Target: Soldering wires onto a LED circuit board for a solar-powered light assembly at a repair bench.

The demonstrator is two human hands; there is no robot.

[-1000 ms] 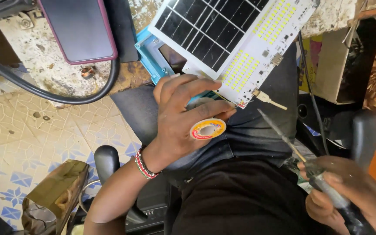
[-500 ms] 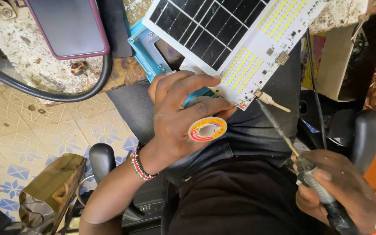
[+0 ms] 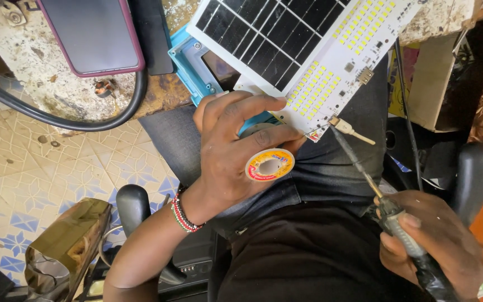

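While the left hand (image 3: pixel 236 151) pinches a small solder spool (image 3: pixel 270 164) between thumb and fingers, just below the white LED board (image 3: pixel 331 72), the right hand (image 3: pixel 437 246) is clenched round a soldering iron (image 3: pixel 375 187). Its long axis runs up-left — tip touching the board's lower corner, beside a loose wire (image 3: pixel 352 131). Board and solar panel (image 3: pixel 264 39) overhang the worn bench (image 3: pixel 57 89) edge; open room lies over the lap.

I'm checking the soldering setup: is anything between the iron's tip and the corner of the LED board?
Nothing visible blocks it. The soldering iron in the right hand already has its tip at the LED board corner, beside a small plug. The left hand, holding the solder spool, sits left of it.
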